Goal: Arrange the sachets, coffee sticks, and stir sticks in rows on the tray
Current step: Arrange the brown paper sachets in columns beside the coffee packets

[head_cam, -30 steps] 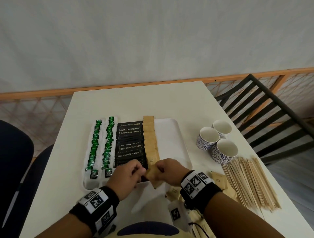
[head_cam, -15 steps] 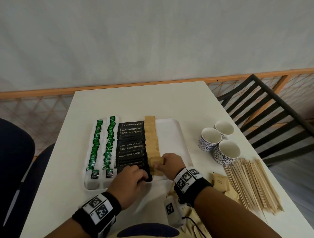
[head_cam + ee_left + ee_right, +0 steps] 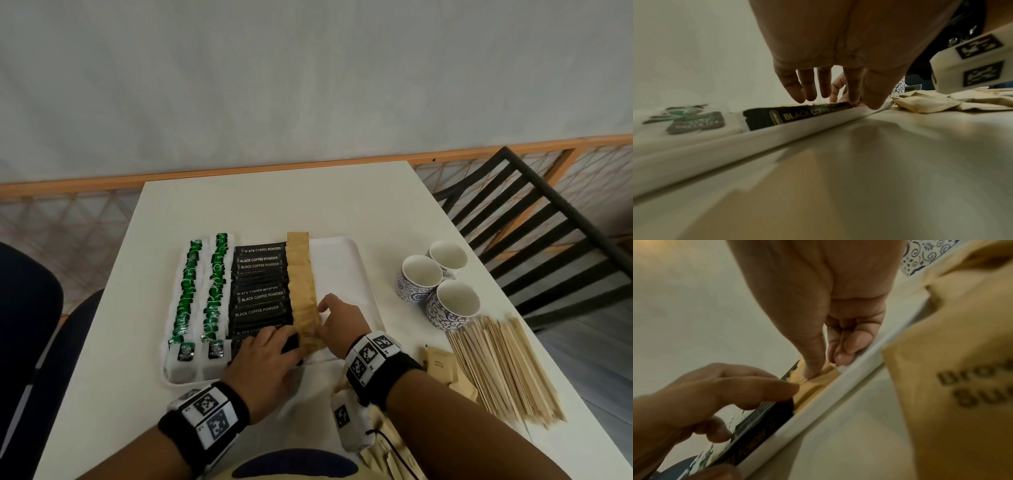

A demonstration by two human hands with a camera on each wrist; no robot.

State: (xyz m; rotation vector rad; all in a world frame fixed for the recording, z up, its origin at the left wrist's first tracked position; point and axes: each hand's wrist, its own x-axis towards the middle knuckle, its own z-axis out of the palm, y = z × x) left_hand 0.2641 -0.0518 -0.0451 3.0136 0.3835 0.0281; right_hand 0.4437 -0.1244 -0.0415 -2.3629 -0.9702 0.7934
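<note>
A white tray (image 3: 346, 241) holds two rows of green sachets (image 3: 186, 294), a row of black coffee sticks (image 3: 260, 294) and a row of brown sugar sachets (image 3: 301, 274). My right hand (image 3: 325, 318) pinches the nearest brown sachet (image 3: 310, 337) at the row's near end. Its thumb (image 3: 812, 369) presses down on the sachet (image 3: 816, 386), with the fingers curled at its right edge. My left hand (image 3: 284, 337) lies with straight fingers (image 3: 807, 87) on the near black coffee sticks (image 3: 797, 115). Wooden stir sticks (image 3: 503, 366) lie in a pile on the table to the right.
Loose brown sachets (image 3: 440, 365) lie on the table by my right wrist, also close up in the right wrist view (image 3: 962, 369). Three patterned cups (image 3: 419, 279) stand right of the tray. A black slatted chair (image 3: 534, 222) is beyond the table's right edge.
My right hand has carried a brown sachet forward from the tray's near edge to the near end of the brown row. My left hand has slid forward onto the black sticks.
</note>
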